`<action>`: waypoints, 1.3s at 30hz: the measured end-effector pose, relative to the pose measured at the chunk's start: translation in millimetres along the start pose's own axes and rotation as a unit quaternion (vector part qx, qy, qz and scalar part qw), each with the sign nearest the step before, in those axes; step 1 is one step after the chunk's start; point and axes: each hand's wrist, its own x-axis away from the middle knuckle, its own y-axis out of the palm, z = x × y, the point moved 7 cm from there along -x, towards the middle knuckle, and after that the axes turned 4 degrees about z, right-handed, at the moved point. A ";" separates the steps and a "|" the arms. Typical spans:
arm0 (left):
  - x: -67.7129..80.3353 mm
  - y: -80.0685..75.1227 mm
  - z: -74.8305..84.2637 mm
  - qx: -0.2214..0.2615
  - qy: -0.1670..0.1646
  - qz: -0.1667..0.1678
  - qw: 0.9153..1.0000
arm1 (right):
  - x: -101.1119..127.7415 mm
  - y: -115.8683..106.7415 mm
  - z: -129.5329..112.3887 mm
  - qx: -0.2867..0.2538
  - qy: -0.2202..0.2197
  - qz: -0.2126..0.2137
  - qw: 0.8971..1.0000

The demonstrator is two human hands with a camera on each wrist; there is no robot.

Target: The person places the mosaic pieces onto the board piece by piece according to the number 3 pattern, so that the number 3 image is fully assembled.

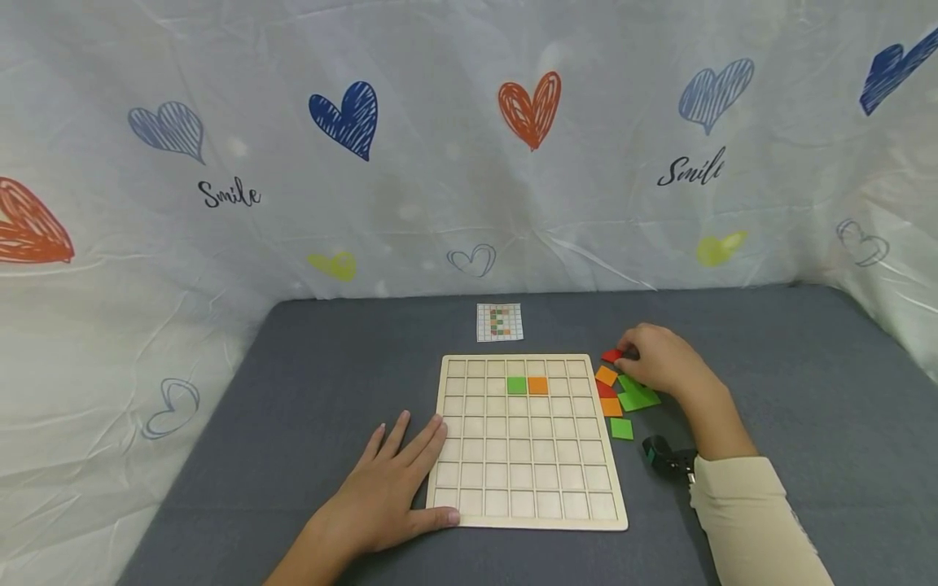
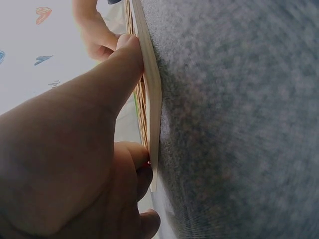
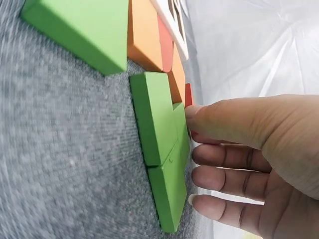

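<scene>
A wooden grid board [image 1: 528, 480] lies on the grey table, with one green tile [image 1: 516, 385] and one orange tile [image 1: 538, 385] side by side in its second row. My left hand [image 1: 399, 476] lies flat at the board's near left corner, fingers straight, thumb along the board edge [image 2: 152, 99]. My right hand [image 1: 645, 358] sits over a loose pile of tiles right of the board. Its thumb and curled fingers pinch a red tile [image 1: 611, 356] at the pile's far end. The thumb [image 3: 219, 119] meets the red tile [image 3: 188, 94] beside green tiles [image 3: 157, 119].
A small pattern card [image 1: 500, 321] lies beyond the board. The pile holds orange tiles [image 1: 605, 375], a red one [image 1: 605, 390] and green ones [image 1: 637, 396], with a single green tile [image 1: 621, 428] nearer. A heart-printed white cloth [image 1: 469, 146] walls the table.
</scene>
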 end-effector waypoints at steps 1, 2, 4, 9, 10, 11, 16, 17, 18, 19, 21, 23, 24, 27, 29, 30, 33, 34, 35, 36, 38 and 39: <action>0.2 -0.2 0.3 0.001 0.001 0.002 1.000 | -0.1 0.1 -0.9 -0.003 -0.002 0.001 1.000; 0.3 -0.4 0.4 0.002 0.002 0.003 1.000 | -0.3 0.2 -1.8 -0.005 -0.005 0.001 1.000; 0.6 -1.0 0.8 0.003 0.004 0.006 1.000 | -1.0 0.6 -4.5 -0.007 -0.010 0.002 1.000; 0.9 -2.2 1.4 0.002 0.005 0.010 1.000 | -2.7 2.4 -11.3 -0.013 -0.012 0.004 1.000; 1.0 -2.3 1.5 0.002 0.005 0.009 1.000 | -2.8 2.7 -12.3 -0.012 -0.011 0.005 1.000; 1.0 -2.4 1.5 0.002 0.005 0.009 1.000 | -2.9 2.7 -13.4 -0.012 -0.010 0.006 1.000; 0.9 -2.5 1.3 0.002 0.004 0.009 1.000 | -3.0 1.1 -16.2 -0.007 -0.007 0.010 1.000; 0.9 -2.6 1.2 0.002 0.004 0.010 1.000 | -3.2 0.5 -17.3 -0.008 -0.009 0.012 1.000; 1.0 -2.6 1.1 0.003 0.004 0.011 1.000 | -3.4 0.3 -18.6 -0.012 -0.010 0.011 1.000; 1.0 -2.6 1.0 0.003 0.004 0.012 1.000 | -3.6 0.1 -20.6 -0.017 -0.012 0.009 1.000; 1.2 -2.4 0.9 0.004 0.005 0.011 1.000 | -4.4 1.0 -25.9 -0.031 -0.017 0.003 0.999; 1.1 -2.0 0.7 0.007 0.005 0.008 1.000 | -5.7 3.3 -33.4 -0.043 -0.029 -0.002 0.999; 1.0 -1.7 0.6 0.008 0.004 0.006 1.000 | -6.2 4.8 -37.7 -0.049 -0.035 -0.006 0.998; 0.6 -0.6 0.1 0.011 0.002 0.001 1.000 | -8.4 9.1 -51.3 -0.057 -0.050 -0.010 0.997; 0.4 -0.2 0.0 0.012 0.000 -0.001 1.000 | -9.6 11.6 -60.5 -0.062 -0.062 -0.013 0.996; 0.4 0.0 0.0 0.012 0.000 -0.002 1.000 | -10.2 12.7 -64.8 -0.063 -0.067 -0.014 0.996; 0.3 0.3 -0.1 0.013 -0.001 -0.004 1.000 | -12.1 15.0 -76.4 -0.069 -0.079 -0.018 0.994; 0.3 0.3 0.0 0.013 -0.001 -0.005 1.000 | -12.6 15.5 -79.9 -0.070 -0.084 -0.020 0.994; 0.3 0.3 0.0 0.013 -0.001 -0.005 1.000 | -13.2 16.1 -83.1 -0.070 -0.087 -0.021 0.994; 0.3 0.3 0.0 0.014 -0.001 -0.006 1.000 | -13.7 16.4 -86.2 -0.073 -0.090 -0.022 0.993; 0.4 0.2 -0.1 0.013 -0.002 -0.007 1.000 | -14.5 17.5 -92.2 -0.079 -0.095 -0.027 0.992; 0.5 0.1 -0.2 0.014 -0.003 -0.008 1.000 | -14.9 18.5 -95.1 -0.080 -0.100 -0.030 0.991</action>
